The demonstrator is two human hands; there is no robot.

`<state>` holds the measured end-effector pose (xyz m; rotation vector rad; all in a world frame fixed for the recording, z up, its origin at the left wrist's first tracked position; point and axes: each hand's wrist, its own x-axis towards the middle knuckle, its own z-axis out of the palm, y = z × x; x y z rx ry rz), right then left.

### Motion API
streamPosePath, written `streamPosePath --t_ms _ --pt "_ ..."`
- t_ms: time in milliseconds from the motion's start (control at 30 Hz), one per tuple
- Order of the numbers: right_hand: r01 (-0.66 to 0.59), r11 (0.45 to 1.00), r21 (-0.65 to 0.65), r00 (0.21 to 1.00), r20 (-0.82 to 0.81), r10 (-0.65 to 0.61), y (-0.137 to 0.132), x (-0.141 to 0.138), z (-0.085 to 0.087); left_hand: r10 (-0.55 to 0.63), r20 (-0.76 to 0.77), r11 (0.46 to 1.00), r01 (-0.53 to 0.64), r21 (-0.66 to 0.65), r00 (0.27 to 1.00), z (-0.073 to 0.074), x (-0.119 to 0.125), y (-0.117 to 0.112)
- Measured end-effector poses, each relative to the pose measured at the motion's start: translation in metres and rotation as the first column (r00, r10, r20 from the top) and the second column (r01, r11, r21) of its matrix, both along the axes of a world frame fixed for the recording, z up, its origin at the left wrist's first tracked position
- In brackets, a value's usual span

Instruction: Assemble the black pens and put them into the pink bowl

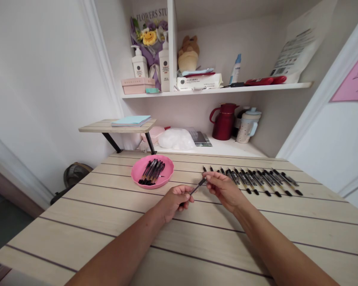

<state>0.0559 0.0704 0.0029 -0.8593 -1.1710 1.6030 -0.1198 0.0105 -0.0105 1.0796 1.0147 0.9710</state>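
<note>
Both hands hold one black pen (197,186) over the wooden table (113,234). My left hand (176,200) is closed round the pen's lower end. My right hand (223,188) pinches its upper end with thumb and fingers. A pink plate (139,174) with several black pens lies to the left, just beyond my left hand. A row of several black pens (256,180) lies side by side on the table to the right of my right hand.
A small raised shelf (107,128) with a blue notebook stands at the table's back left. Behind the table are a red jug (225,121), a lidded mug, a plastic bag and a wall shelf with bottles and boxes. A pink note (353,81) hangs on the right.
</note>
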Motion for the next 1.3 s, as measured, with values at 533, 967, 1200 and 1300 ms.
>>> streamPosePath --t_ms 533,967,1200,1300 --pt "-0.009 0.999 0.039 0.996 0.089 0.006 -0.0006 0.0009 -0.0007 0.013 -0.008 1.000 -0.012 0.020 1.000 -0.0017 0.0002 -0.0001" --pt "0.004 0.999 0.053 0.997 0.073 -0.008 0.0002 -0.0007 -0.0028 0.028 -0.014 1.000 -0.028 0.015 1.000 -0.0017 0.0008 0.0001" --pt "0.009 0.999 0.035 0.999 0.042 -0.010 0.0021 -0.0010 -0.0069 0.034 -0.003 0.999 -0.034 0.016 0.999 -0.0022 0.0008 0.0001" --pt "0.019 0.999 0.038 0.998 0.057 -0.021 0.0025 -0.0006 -0.0062 0.042 -0.007 0.999 -0.042 0.017 0.999 -0.0030 0.0007 0.0003"
